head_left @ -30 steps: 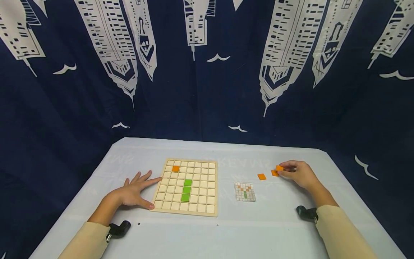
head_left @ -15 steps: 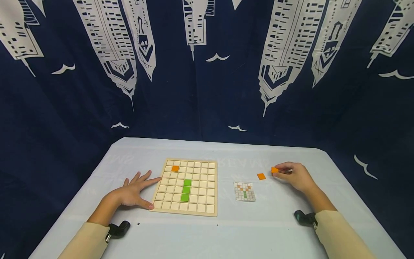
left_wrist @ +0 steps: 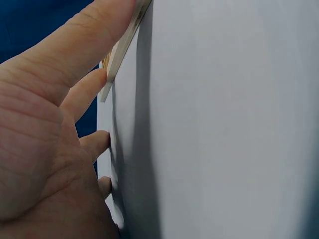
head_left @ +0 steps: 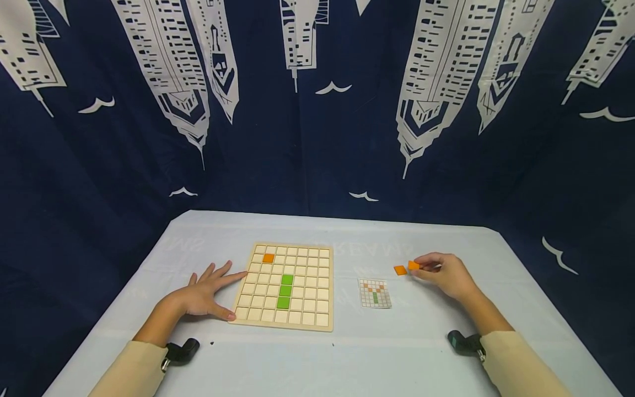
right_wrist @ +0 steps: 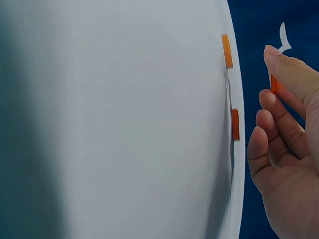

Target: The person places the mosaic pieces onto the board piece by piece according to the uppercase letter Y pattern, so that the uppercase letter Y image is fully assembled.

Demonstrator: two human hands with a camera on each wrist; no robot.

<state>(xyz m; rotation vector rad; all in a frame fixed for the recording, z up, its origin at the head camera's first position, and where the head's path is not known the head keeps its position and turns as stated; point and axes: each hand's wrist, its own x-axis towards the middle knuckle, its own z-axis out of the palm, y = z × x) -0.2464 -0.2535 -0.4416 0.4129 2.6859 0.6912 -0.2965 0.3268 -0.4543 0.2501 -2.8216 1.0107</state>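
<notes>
My left hand (head_left: 205, 295) lies spread at the left side of a wooden grid board (head_left: 310, 304), thumb and forefinger touching its edge. In the left wrist view the thumb overlaps the board's corner. On the board sit one orange tile (head_left: 268, 258) near the top left and a column of green tiles (head_left: 285, 290). Between thumb and fingers, my right hand (head_left: 444, 275) pinches an orange square tile (right_wrist: 273, 83), raised above the table. Two more orange tiles lie beneath it in the right wrist view; in the head view, one loose tile (head_left: 400, 270) shows left of the fingertips.
A small printed grid card (head_left: 374, 293) with orange and green squares lies between the board and my right hand. The white tabletop (head_left: 268, 364) carries a few dark specks. Behind it hangs a dark blue cloth (head_left: 317, 149) with white building prints.
My right hand has moved left and slightly toward me with the orange tile, close to the leftmost loose tile. The left hand and the board have stayed put.
</notes>
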